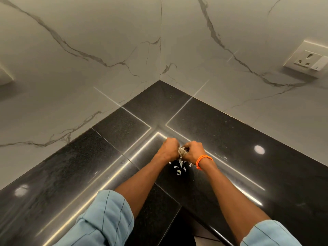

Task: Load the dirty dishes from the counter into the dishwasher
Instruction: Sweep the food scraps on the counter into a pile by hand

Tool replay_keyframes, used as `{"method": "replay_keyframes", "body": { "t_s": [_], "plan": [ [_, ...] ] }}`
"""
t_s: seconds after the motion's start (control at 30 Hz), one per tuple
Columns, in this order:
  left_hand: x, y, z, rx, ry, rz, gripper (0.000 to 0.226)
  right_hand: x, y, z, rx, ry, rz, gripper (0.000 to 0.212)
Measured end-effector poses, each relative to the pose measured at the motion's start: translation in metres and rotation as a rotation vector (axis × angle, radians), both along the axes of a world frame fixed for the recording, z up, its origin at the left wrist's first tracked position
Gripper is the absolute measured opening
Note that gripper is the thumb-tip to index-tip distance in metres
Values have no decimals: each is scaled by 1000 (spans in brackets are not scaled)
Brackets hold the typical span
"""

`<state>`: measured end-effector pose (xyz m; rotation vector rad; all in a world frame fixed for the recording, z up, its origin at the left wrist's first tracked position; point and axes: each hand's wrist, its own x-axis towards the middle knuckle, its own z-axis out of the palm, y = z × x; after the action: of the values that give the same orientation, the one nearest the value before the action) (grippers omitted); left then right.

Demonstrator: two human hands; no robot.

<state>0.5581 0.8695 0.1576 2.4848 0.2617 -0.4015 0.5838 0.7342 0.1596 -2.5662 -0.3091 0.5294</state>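
Both hands meet over the inner corner of the black counter [230, 132], knuckles nearly touching, and between them sits a small pale wad [182, 152] that looks like paper or foil; what it is exactly cannot be told. The left hand [168, 149] has its fingers curled tight on one side of the wad and the right hand [193, 150] curls on the other, so the 2 seem to be tearing or crumbling it. That would explain the white scraps [179, 166] scattered on the stone just below the wrists: held low and close to the counter, the wad sheds onto the surface rather than the floor. Both forearms reach forward from rolled light-blue sleeves [106, 215] and converge in a V, wrists slightly bent inward, backs of the hands up. An orange band [204, 160] circles the right wrist. As for the task's own things, no dirty dishes and no dishwasher show anywhere in view; only the counter, the marble-look wall [88, 50] and a socket [308, 59] on the right wall appear. Loading, by my judgement, is not under way here; this looks like making or clearing mess on the counter.
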Motion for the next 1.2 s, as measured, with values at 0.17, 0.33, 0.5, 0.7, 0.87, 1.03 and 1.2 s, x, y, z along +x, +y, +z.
{"method": "replay_keyframes", "body": {
  "t_s": [0.17, 0.33, 0.5, 0.7, 0.87, 1.03, 1.2],
  "plan": [
    [-13, -10, 19, 37, -3, 18, 33, -12, -12, 17, 42, 16, 24, 18],
    [-40, -28, 32, 42, 10, 32, 30, -35, -32, 27, 62, 37, 41, 21],
    [-82, -54, 39, 54, 33, 35, 27, -73, -59, 26, 74, 56, 70, 21],
    [-139, -80, 27, 72, 65, 69, 24, -130, -86, 14, 117, 115, 90, 24],
    [-185, -95, 8, 75, 119, 65, 23, -178, -102, 1, 134, 181, 83, 22],
    [-220, -104, -18, 76, 175, 73, 25, -219, -107, -24, 106, 231, 43, 31],
    [-244, -112, -62, 42, 227, 82, 18, -247, -110, -69, 86, 311, -14, 25]
  ]
}}
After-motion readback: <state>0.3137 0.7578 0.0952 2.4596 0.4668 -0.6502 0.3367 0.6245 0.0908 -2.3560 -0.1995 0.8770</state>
